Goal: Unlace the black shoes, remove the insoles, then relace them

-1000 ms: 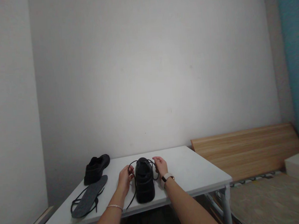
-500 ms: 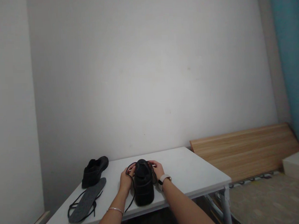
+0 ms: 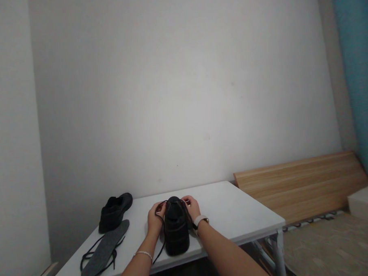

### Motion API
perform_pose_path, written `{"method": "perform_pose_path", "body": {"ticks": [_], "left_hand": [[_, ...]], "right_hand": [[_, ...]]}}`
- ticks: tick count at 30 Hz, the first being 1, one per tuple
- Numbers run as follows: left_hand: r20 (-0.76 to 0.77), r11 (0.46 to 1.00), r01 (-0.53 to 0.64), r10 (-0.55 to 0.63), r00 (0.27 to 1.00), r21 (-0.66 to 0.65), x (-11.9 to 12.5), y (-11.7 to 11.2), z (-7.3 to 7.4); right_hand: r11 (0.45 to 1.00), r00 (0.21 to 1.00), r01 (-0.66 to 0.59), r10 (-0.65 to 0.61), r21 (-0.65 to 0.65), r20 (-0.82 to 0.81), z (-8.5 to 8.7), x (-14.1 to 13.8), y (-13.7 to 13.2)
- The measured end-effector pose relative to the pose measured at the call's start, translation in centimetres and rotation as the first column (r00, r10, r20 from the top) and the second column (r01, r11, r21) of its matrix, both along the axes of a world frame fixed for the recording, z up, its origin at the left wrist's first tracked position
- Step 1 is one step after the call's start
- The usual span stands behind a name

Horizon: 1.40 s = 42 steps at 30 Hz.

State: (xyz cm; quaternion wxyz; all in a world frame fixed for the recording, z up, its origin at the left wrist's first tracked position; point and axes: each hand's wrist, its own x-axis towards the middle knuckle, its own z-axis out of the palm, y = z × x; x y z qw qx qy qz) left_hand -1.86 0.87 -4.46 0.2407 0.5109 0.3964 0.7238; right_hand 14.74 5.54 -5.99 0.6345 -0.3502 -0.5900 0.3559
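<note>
A black shoe [image 3: 177,238] stands on the white table with its heel toward me. My left hand [image 3: 156,217] is at the shoe's left side, fingers closed around a black shoelace [image 3: 164,236] that loops down and trails to the table's front edge. On the other side, my right hand [image 3: 192,208] pinches the lace close to the shoe's upper. Fingertips of both hands are partly hidden by the shoe. At the left of the table sits a second black shoe [image 3: 112,216]. In front of it lies a grey insole [image 3: 105,250], on top of a loose black shoelace [image 3: 87,255].
The white table [image 3: 233,217] stands against a pale wall [image 3: 185,93]. To the right are a leaning wooden board [image 3: 296,186], a bed surface [image 3: 329,245], a white box [image 3: 366,203] and a blue curtain [image 3: 357,85].
My hands stay at the shoe; the right one has shifted slightly left and up. The view has turned a little, moving the left-hand things slightly left.
</note>
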Motion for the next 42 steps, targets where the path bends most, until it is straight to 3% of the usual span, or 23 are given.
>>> {"method": "perform_pose_path", "body": {"ticks": [7,14,29,34,39,42], "left_hand": [[0.007,0.999,-0.028,0.028,1.0,0.023,0.01,0.29,-0.53],[-0.021,0.999,-0.027,0.027,0.999,0.017,-0.06,-0.2,0.14],[-0.018,0.999,-0.035,0.035,0.999,-0.013,-0.15,-0.27,0.08],[-0.05,1.0,0.0,-0.001,0.999,-0.03,-0.08,-0.32,0.09],[-0.031,0.996,-0.082,0.081,0.996,-0.036,-0.36,-0.38,0.17],[-0.046,0.997,-0.048,0.045,0.998,-0.055,-0.19,-0.4,0.12]], "right_hand": [[0.994,0.995,0.092,-0.09,0.051,-0.035,-0.09,-0.12,-0.26],[0.994,0.995,0.097,-0.097,0.048,0.012,-0.1,0.04,-0.27],[0.991,0.992,0.122,-0.12,0.047,-0.048,-0.53,0.07,0.26],[0.985,0.987,0.158,-0.16,0.066,0.015,-0.69,0.02,0.39],[0.971,0.975,0.213,-0.218,0.11,0.036,-0.82,0.32,0.61],[0.964,0.97,0.234,-0.24,0.128,0.038,-0.89,0.26,0.65]]}}
